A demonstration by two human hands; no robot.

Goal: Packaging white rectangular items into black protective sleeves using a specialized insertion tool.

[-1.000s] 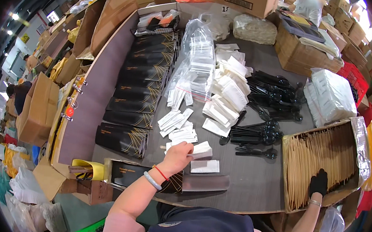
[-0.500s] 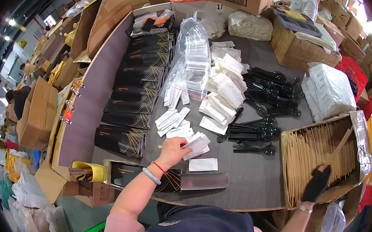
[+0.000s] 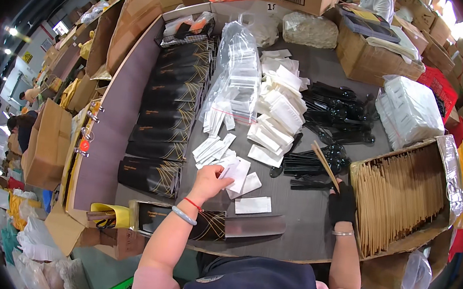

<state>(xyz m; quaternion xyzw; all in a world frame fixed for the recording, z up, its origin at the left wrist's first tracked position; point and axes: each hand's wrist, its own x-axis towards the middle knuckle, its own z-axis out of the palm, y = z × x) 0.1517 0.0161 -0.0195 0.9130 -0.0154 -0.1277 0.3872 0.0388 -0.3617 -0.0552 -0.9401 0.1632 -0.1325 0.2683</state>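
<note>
My left hand (image 3: 209, 183) pinches a white paper packet (image 3: 237, 172) above the middle of the table. Two more white packets lie just right of it, one flat on its own (image 3: 253, 205). In a black fingerless glove, my right hand (image 3: 342, 204) grips a pair of wooden chopsticks (image 3: 325, 164), tilted up to the left near the black plastic cutlery (image 3: 319, 159). Right of that hand, an open carton (image 3: 351, 231) holds rows of wooden chopsticks (image 3: 399, 199). Narrow white packets (image 3: 213, 147) lie loose beyond my left hand.
Black printed sleeves (image 3: 161, 116) overlap in a row at left; another (image 3: 179, 221) lies at the front edge. A clear bag of packets (image 3: 238, 73) and piled white packets (image 3: 280, 102) fill the centre. A wrapped white bundle (image 3: 410, 112) and a cardboard box (image 3: 376, 63) stand at right.
My right hand has moved left out of the carton, bringing the chopsticks over the table. My left hand has shifted slightly left and lifted a packet off the ones beneath.
</note>
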